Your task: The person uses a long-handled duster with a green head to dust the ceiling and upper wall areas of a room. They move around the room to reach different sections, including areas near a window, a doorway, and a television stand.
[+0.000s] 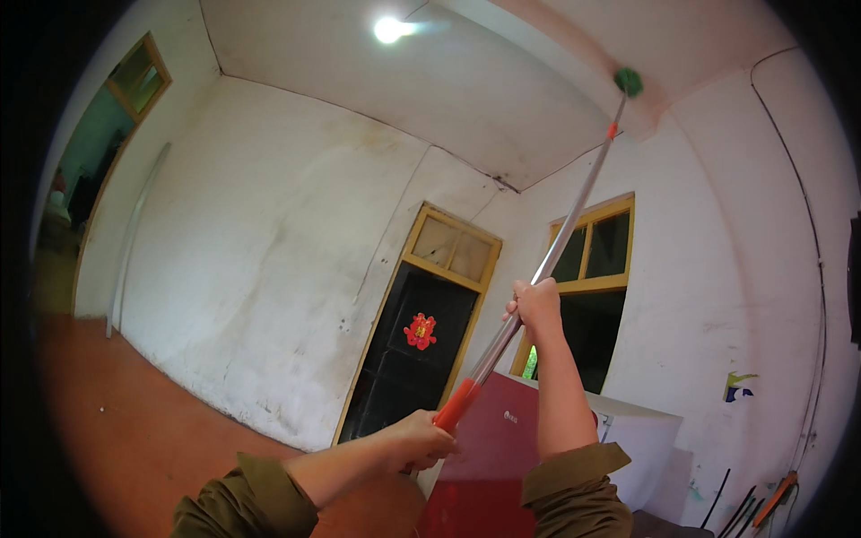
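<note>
My left hand [425, 440] grips the orange handle [457, 405] at the lower end of a long metal telescopic pole [567, 232]. Higher up, my right hand [537, 306] is wrapped around the bare metal shaft. The pole slants up and to the right, past an orange collar [612, 130] to a green round duster head [628, 82]. That head is up at the ceiling beam [572, 50], close to the wall; whether it touches cannot be told. Both forearms are raised, with olive sleeves rolled back.
A red refrigerator [481, 444] stands below my hands, before a yellow-framed window [592, 269]. A dark door [410, 350] bears a red decoration [420, 331]. A lit bulb [389, 29] hangs at the ceiling. Cable [800, 188] runs down the right wall; a pale pole [134, 235] leans at left.
</note>
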The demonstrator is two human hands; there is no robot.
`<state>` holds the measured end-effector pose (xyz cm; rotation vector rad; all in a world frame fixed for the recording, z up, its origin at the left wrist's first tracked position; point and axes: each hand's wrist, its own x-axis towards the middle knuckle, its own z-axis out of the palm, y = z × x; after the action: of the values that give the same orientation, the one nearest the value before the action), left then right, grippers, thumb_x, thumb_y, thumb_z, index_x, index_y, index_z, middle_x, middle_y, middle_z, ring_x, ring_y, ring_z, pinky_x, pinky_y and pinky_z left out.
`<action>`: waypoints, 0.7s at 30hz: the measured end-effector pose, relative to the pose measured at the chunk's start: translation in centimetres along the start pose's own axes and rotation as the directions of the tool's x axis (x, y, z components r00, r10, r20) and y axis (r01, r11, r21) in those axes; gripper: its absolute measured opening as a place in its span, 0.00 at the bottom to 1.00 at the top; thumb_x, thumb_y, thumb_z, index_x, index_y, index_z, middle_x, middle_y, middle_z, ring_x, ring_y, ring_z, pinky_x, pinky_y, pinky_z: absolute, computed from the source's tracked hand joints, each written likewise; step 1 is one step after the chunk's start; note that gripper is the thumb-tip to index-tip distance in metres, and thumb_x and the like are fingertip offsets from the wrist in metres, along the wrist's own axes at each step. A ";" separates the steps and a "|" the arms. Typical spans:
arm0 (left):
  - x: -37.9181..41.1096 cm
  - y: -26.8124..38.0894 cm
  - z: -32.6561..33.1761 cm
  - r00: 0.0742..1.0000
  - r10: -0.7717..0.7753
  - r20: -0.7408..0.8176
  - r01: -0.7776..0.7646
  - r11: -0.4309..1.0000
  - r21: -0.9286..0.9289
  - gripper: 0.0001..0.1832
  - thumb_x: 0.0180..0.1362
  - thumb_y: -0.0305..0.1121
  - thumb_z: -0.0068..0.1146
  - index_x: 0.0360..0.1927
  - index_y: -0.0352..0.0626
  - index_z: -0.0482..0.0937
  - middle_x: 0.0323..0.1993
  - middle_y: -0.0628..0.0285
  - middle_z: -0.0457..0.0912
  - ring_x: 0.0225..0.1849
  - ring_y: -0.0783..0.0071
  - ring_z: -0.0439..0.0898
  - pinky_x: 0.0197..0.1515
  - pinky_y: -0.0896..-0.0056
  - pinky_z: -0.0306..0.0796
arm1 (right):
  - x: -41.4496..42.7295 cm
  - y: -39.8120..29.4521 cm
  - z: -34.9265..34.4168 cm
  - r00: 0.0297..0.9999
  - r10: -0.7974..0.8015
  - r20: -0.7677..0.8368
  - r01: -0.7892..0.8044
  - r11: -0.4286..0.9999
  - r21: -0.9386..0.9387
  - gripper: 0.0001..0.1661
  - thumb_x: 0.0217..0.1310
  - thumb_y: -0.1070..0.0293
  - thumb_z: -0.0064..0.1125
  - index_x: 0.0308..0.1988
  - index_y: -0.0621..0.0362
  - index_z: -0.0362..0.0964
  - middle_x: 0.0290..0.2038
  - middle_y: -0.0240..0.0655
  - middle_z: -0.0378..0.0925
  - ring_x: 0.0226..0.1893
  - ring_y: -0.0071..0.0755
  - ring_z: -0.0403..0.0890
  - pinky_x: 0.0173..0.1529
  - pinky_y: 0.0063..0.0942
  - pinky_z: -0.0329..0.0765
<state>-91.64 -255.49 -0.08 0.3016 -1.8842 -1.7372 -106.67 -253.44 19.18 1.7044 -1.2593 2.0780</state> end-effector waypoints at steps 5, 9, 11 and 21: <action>-2.2 5.0 -1.1 0.989 0.143 -0.036 -0.138 0.983 0.121 0.12 0.45 0.24 0.57 0.24 0.47 0.63 0.13 0.71 0.61 0.08 0.85 0.55 0.10 0.80 0.45 | 2.6 -1.4 -0.8 0.996 0.083 0.024 -0.085 0.988 0.130 0.09 0.47 0.77 0.42 0.16 0.61 0.60 0.12 0.33 0.62 0.10 0.27 0.66 0.17 0.27 0.70; -4.5 5.4 -2.5 0.952 0.267 -0.147 -0.217 0.934 0.285 0.08 0.43 0.27 0.56 0.23 0.44 0.66 0.14 0.69 0.65 0.11 0.83 0.61 0.12 0.79 0.53 | 1.2 -3.8 1.6 0.996 0.052 0.068 -0.066 0.975 0.213 0.10 0.49 0.77 0.42 0.17 0.61 0.60 0.13 0.31 0.61 0.11 0.24 0.65 0.17 0.25 0.70; -5.6 5.4 -3.3 0.920 0.344 -0.187 -0.263 0.897 0.356 0.07 0.42 0.29 0.53 0.23 0.40 0.69 0.14 0.67 0.67 0.12 0.81 0.64 0.14 0.77 0.57 | 0.8 -5.1 3.0 0.997 0.020 0.081 -0.038 0.973 0.227 0.10 0.49 0.76 0.42 0.17 0.61 0.60 0.13 0.31 0.60 0.11 0.23 0.64 0.17 0.25 0.70; -12.9 -0.3 -10.0 0.751 0.473 -0.460 -0.254 0.850 0.461 0.12 0.41 0.34 0.58 0.23 0.38 0.70 0.16 0.60 0.71 0.20 0.71 0.71 0.25 0.69 0.64 | -6.1 -9.4 16.1 0.972 -0.065 0.224 0.019 0.979 0.203 0.10 0.48 0.76 0.43 0.16 0.60 0.58 0.14 0.31 0.61 0.12 0.24 0.68 0.15 0.26 0.72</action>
<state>-75.78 -257.29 -3.43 0.4812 -1.6616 -0.8776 -87.28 -256.44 18.23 2.0928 -1.0894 2.0926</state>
